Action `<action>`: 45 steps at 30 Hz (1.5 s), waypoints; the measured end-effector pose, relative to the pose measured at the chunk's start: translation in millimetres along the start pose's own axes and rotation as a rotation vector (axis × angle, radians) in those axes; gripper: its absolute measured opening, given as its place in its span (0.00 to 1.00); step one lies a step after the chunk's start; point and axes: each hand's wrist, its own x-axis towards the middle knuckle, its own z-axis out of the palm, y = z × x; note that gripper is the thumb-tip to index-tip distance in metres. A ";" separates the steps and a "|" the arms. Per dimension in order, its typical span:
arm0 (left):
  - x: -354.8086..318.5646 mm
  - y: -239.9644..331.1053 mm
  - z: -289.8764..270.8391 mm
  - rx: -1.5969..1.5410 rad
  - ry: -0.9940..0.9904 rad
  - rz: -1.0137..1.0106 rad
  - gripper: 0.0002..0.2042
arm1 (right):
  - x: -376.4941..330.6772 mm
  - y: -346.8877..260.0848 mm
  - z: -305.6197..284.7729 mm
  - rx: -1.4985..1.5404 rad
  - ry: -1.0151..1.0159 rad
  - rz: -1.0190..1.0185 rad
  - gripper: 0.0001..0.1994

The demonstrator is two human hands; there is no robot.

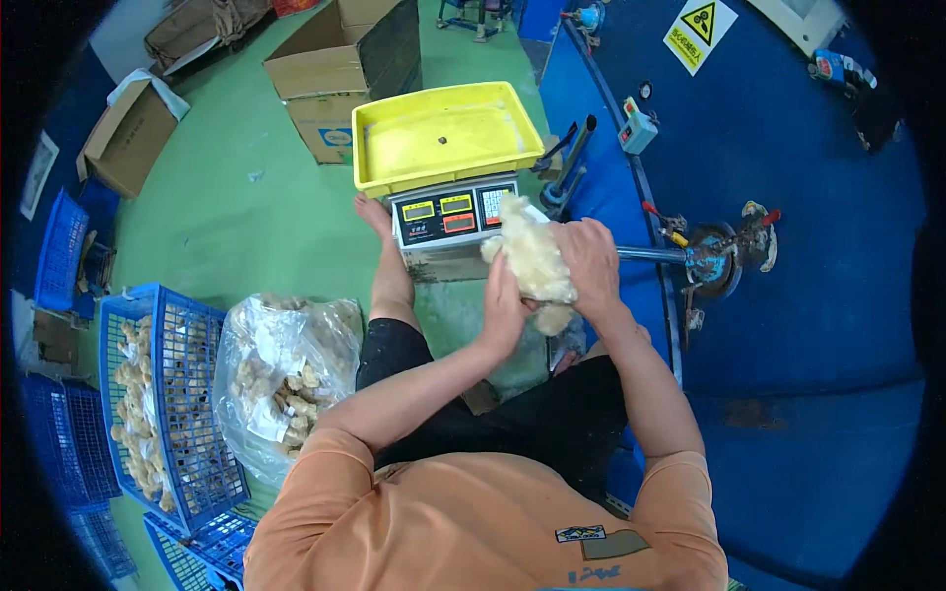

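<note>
A fluffy cream plush toy [532, 258] is held up in front of me, above my lap and just on my side of the scale. My left hand [505, 307] grips its lower left side, with the thumb pointing up along the plush. From the right, my right hand [588, 261] closes round the other side, and its fingertips are partly hidden. Beyond the toy stands a digital scale [424, 234] with small display windows and a keypad. On top of it rests a yellow plastic tray [394, 175], with a small dark object [442, 141] lying inside.
To my left, a clear plastic bag [236, 369] and a blue crate [202, 394] hold several tan plush pieces. Open cardboard boxes [320, 79] stand on the green floor [227, 197]. Close on my right is a blue metal machine [788, 295] with a protruding shaft [650, 254].
</note>
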 end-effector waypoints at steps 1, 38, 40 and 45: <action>7.8 2.5 -0.7 -0.001 0.001 0.000 0.21 | 1.4 -2.1 1.2 0.000 -0.001 -0.001 0.13; 18.0 28.4 8.3 -0.256 -0.233 -0.028 0.25 | -15.4 13.9 16.0 -0.027 -0.093 0.194 0.15; -2.1 19.3 8.8 -0.255 -0.167 0.040 0.26 | -1.5 4.8 7.0 0.057 -0.015 0.118 0.14; 4.8 11.5 16.1 -0.126 -0.264 0.031 0.25 | -13.6 18.9 -15.1 0.072 -0.195 0.186 0.14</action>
